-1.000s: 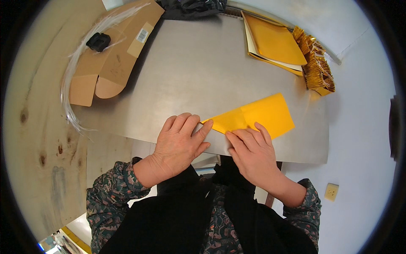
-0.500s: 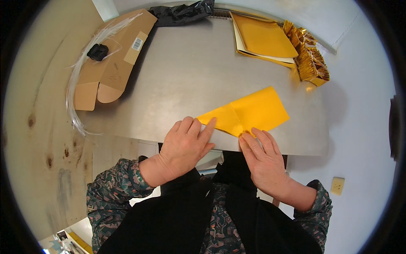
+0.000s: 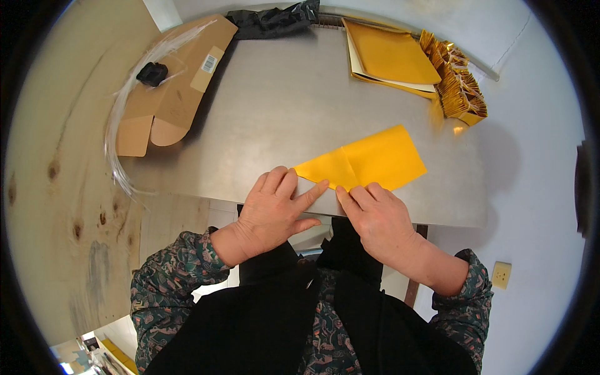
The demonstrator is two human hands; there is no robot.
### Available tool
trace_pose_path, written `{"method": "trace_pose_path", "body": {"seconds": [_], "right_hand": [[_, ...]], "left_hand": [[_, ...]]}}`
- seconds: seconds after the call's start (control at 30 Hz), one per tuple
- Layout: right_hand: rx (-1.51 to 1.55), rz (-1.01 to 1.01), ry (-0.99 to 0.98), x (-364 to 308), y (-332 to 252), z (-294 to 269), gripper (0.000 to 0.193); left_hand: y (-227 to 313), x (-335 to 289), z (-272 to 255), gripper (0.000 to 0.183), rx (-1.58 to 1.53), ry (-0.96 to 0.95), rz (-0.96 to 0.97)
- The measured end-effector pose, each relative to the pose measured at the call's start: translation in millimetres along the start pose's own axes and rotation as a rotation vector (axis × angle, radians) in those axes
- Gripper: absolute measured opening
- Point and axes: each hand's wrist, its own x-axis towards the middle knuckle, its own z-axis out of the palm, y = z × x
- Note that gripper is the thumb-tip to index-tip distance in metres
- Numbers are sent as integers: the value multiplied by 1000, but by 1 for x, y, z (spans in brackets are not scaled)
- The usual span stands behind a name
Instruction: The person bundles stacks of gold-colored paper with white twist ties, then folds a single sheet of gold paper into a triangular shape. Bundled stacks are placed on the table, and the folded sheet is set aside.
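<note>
A folded sheet of yellow paper lies slanted near the table's front edge, tapering to a point at its left end. A crease crosses it near the middle. My left hand rests at that pointed end, fingers spread, with the index fingertip touching the paper's lower edge and the thumb held apart. Close by, my right hand has its bent fingers together on the lower edge, pressing the paper around the crease. Its thumb is hidden under the hand.
A brown cardboard box lies at the left, with clear plastic strands and a small black object on it. Black plastic is behind. Gold sheets and pleated gold paper sit at the far right of the metal table.
My right hand has slid slightly left along the paper's lower edge, and its fingers are more bent. The left index finger has moved down to that edge. The lower flap now lies smoother.
</note>
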Motion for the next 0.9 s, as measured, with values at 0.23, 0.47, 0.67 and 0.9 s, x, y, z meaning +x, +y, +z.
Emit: {"method": "trace_pose_path", "body": {"seconds": [0.23, 0.47, 0.67, 0.9], "right_hand": [[-41, 19, -28, -4, -4, 4, 55], [-44, 41, 0, -10, -8, 7, 56], [-68, 62, 14, -30, -16, 12, 55], [-33, 122, 65, -35, -20, 15, 61]], "left_hand": [[-8, -9, 10, 72, -15, 60, -56], [-11, -11, 13, 73, -6, 116, -40], [-16, -14, 9, 73, -49, 80, -42], [-20, -16, 8, 69, -143, 89, -54]]}}
